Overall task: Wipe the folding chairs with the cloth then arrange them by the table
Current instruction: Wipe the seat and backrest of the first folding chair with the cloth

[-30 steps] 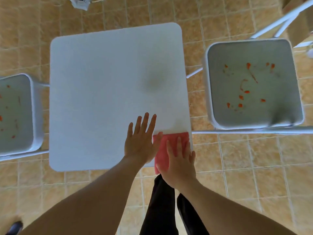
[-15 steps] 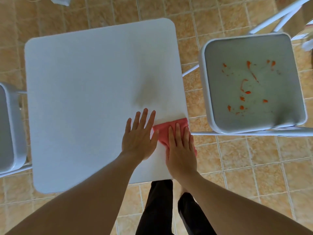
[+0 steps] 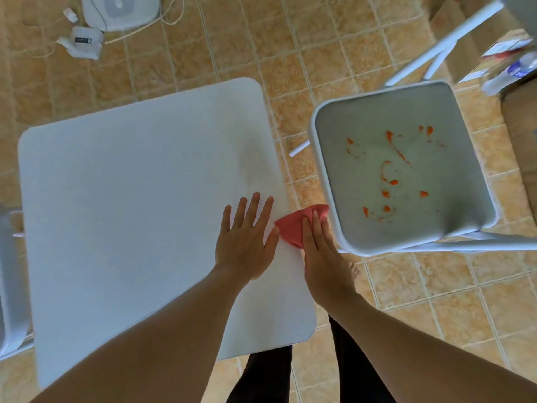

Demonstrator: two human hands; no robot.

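1. Overhead, a person's left hand point(image 3: 245, 242) lies flat and open, fingers spread, on the white desk point(image 3: 130, 213) near its right edge, gripping nothing.
2. Just beside it, the right hand point(image 3: 321, 251) presses palm-down with fingers extended on a pink cloth point(image 3: 293, 228), pinning it at the desk's right edge; the cloth's far corner reaches toward the neighbouring seat.
3. Right of the desk stands a white folding chair point(image 3: 406, 234), its grey seat flecked with orange-red smears point(image 3: 389, 170) across the middle; its near-left corner sits close to the cloth, though whether they touch cannot be told.
4. At the far left edge, part of a second chair point(image 3: 11, 286) shows beside the desk.
5. Beyond the desk, a white device point(image 3: 122, 10) with trailing cables and a small white box point(image 3: 82, 42) rest on the tan tiled floor point(image 3: 436, 301).
6. Dark trouser legs point(image 3: 267, 376) appear below the desk's near edge.
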